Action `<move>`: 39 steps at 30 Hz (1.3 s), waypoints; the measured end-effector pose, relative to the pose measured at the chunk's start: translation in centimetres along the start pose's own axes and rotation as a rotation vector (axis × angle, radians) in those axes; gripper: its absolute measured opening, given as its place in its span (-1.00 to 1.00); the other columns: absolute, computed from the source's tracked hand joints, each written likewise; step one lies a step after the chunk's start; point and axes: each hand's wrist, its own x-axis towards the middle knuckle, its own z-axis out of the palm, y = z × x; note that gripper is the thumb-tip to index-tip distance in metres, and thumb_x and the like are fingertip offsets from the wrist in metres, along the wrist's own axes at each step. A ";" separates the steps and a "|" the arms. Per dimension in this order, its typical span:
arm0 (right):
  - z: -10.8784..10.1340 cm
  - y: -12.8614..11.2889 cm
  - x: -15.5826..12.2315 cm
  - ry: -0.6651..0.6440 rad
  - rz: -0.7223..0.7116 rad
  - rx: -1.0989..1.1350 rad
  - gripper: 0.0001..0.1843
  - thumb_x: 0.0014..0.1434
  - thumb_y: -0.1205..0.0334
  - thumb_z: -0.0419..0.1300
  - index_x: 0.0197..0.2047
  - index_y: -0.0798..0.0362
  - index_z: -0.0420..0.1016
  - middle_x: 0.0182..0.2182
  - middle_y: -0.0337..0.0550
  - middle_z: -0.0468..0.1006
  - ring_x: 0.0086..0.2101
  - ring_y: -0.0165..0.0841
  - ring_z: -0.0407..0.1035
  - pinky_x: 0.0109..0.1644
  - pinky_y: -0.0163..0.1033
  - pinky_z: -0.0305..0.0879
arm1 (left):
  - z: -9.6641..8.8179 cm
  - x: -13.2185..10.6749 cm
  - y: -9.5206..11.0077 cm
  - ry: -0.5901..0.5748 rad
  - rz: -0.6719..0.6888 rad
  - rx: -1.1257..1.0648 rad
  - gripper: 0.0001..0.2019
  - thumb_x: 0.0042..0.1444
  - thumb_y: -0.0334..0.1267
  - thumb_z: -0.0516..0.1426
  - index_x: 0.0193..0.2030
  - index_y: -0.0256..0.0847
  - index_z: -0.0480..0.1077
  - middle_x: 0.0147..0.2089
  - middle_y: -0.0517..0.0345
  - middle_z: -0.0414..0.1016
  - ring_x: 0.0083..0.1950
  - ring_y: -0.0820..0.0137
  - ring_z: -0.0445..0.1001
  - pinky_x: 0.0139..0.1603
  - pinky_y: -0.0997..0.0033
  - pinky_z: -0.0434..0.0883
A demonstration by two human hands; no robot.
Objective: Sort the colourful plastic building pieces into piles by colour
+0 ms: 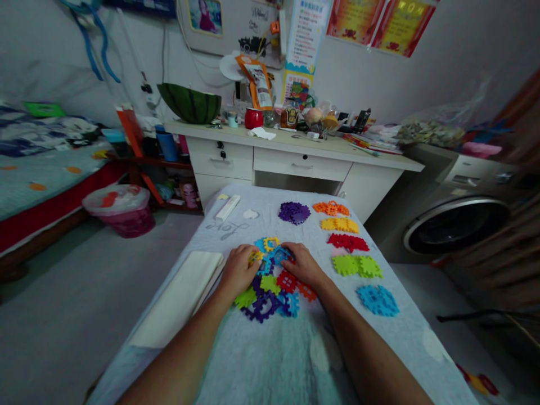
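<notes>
Plastic tiles point(270, 295), mixed colours, heaped on pale cloth point(270, 360). Left hand point(238, 271) pinches a yellow tile point(255, 257). Right hand point(304, 265) rests half-open on the heap.

Both forearms reach forward, left grip point(238, 271) and right grip point(304, 265) palm-down, near each other.

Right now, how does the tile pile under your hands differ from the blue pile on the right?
The mixed pile holds purple, green, red, blue and yellow tiles; the blue pile is one colour. The left hand and right hand rest on the mixed pile; the blue pile lies untouched. Both are flat, notched tiles on the pale cloth.
</notes>
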 end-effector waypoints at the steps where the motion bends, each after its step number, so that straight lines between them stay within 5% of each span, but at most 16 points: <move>1: 0.0 0.0 0.0 0.012 0.009 0.011 -0.51 0.12 0.25 0.23 0.14 0.08 0.39 0.00 -0.02 0.52 -0.02 -0.20 0.35 0.14 -0.10 0.21 | 0.0 0.0 0.0 -0.002 0.003 -0.001 -0.77 0.07 -0.27 0.12 -0.11 -0.17 0.43 -0.04 0.04 0.51 0.03 0.19 0.43 0.11 0.13 0.33; 8: 0.3 0.4 -0.2 0.109 0.087 0.167 -0.54 0.13 0.29 0.17 0.13 0.02 0.36 -0.01 -0.05 0.52 -0.06 -0.25 0.41 0.09 -0.12 0.29 | 0.1 0.0 -0.2 -0.017 0.004 -0.002 -0.76 0.10 -0.27 0.10 -0.09 -0.17 0.42 0.00 0.02 0.48 0.06 0.18 0.41 0.14 0.12 0.31; 15: 0.6 1.6 0.1 0.203 0.179 0.410 -0.64 0.16 0.17 0.10 0.03 0.04 0.37 -0.38 -0.25 0.52 -0.36 -0.37 0.42 -0.23 -0.27 0.35 | 0.0 0.1 -0.1 -0.024 -0.002 -0.001 -0.77 0.09 -0.26 0.11 -0.10 -0.17 0.43 -0.03 0.02 0.50 0.04 0.18 0.42 0.13 0.13 0.32; 24: 0.7 2.5 0.3 0.248 0.220 0.698 -0.78 0.09 0.09 0.13 -0.23 0.01 0.30 -0.34 -0.16 0.54 -0.32 -0.31 0.44 -0.22 -0.23 0.39 | 0.0 0.1 0.0 -0.039 0.005 -0.007 -0.77 0.09 -0.25 0.10 -0.11 -0.18 0.43 -0.04 0.01 0.50 0.03 0.18 0.41 0.11 0.13 0.32; 32: -0.5 3.5 0.1 0.496 0.165 0.255 -0.87 0.05 0.23 0.12 -0.29 0.04 0.41 -0.31 -0.14 0.41 -0.30 -0.32 0.31 -0.18 -0.22 0.31 | -0.2 0.1 0.2 -0.053 0.003 0.007 -0.79 0.11 -0.24 0.09 -0.13 -0.16 0.44 -0.05 0.03 0.50 0.02 0.19 0.41 0.09 0.13 0.31; 39: -0.5 3.5 -0.1 0.387 0.123 0.130 -0.88 0.04 0.34 0.13 -0.30 0.03 0.43 -0.37 -0.17 0.40 -0.33 -0.33 0.31 -0.17 -0.21 0.29 | -0.2 0.1 0.3 -0.048 0.002 0.002 -0.80 0.09 -0.24 0.09 -0.15 -0.15 0.44 -0.07 0.04 0.51 0.01 0.19 0.41 0.09 0.14 0.32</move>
